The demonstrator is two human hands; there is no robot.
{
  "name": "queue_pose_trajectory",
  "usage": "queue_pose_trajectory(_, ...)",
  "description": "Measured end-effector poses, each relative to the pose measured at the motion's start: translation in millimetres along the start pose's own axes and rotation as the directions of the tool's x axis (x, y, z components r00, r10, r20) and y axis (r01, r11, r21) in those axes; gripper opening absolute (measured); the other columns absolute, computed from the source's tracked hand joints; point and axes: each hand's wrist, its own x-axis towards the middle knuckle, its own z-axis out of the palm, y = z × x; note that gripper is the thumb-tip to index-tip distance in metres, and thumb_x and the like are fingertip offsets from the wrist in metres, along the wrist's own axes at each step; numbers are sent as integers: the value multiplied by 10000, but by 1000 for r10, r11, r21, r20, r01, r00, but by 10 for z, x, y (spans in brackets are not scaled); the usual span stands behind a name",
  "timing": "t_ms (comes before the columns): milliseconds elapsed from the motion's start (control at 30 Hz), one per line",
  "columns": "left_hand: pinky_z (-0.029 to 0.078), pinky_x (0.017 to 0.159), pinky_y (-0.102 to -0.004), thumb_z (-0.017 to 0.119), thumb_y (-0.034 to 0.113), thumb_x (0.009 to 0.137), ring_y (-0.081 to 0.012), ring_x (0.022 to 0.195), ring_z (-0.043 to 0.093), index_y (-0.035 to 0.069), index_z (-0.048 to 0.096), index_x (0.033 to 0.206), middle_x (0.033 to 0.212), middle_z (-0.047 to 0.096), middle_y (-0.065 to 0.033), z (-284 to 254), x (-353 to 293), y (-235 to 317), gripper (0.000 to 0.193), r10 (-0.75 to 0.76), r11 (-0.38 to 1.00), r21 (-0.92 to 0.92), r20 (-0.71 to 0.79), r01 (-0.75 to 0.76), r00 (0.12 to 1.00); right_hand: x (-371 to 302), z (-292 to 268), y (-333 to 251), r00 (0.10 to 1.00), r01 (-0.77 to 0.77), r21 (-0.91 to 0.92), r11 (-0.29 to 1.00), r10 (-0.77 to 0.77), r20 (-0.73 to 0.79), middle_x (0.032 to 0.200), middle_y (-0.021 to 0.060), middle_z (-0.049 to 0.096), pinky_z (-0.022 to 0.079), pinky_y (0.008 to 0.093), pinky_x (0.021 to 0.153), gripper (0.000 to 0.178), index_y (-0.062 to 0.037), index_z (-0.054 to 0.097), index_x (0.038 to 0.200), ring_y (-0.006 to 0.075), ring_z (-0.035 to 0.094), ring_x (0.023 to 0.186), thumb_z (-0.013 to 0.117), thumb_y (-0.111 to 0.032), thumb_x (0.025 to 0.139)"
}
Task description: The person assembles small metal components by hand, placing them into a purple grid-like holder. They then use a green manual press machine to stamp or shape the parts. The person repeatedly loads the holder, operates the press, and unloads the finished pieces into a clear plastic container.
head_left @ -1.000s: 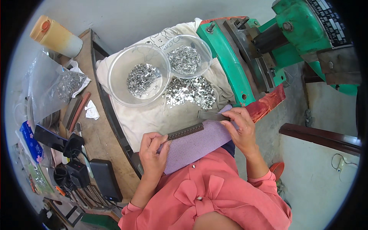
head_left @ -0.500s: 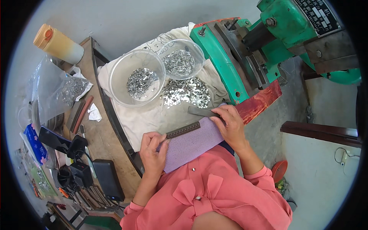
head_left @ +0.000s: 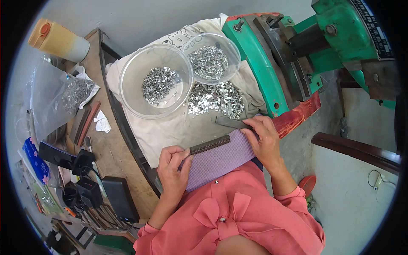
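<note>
My left hand pinches the near-left end of a dark notched metal bar between thumb and fingers. The bar lies along the far edge of a purple woven pad on my lap. A flat dark metal strip is gripped at its right end by my right hand, just beyond the bar. Past the strip lies a heap of small shiny metal pieces on a pale cloth. Two clear tubs, a larger one and a smaller one, hold more small metal parts.
At the right stands a green press machine on a red board. A wooden bench on the left carries a black power bank, a phone, a bag of metal parts and a yellow-topped bottle.
The whole view has shifted a little, so the tubs, press and both hands appear slightly farther right. Both grips look the same, and the bar stays on the pad.
</note>
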Motion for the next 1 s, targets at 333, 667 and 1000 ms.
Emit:
queue_pose_trajectory(333,498,766,-295,771,-82,777,-210,870,617,1,699,999,995,610,-111,-11,13,1,248,5,1000,12,16,-5,1000,326,-766,-705,969,182,299,937,-223,109,964,105,707,540,389,787,160,-56,747,981,262,670,875,748,-86,823)
queue_pose_trajectory(667,500,743,-298,785,-75,748,-217,872,625,27,712,1009,984,630,-115,-9,21,-37,289,42,998,55,1,-42,999,558,-643,-1628,598,716,331,614,-785,163,958,80,714,549,363,744,193,-75,739,954,241,681,856,728,-137,772)
queue_pose_trajectory(1000,493,711,-291,776,-83,753,-210,844,620,43,726,1023,981,620,-99,-6,2,-56,302,12,999,39,-19,-11,1000,516,-178,-1855,471,719,484,500,-862,190,951,75,713,548,355,722,221,-75,733,954,237,683,848,729,-152,747)
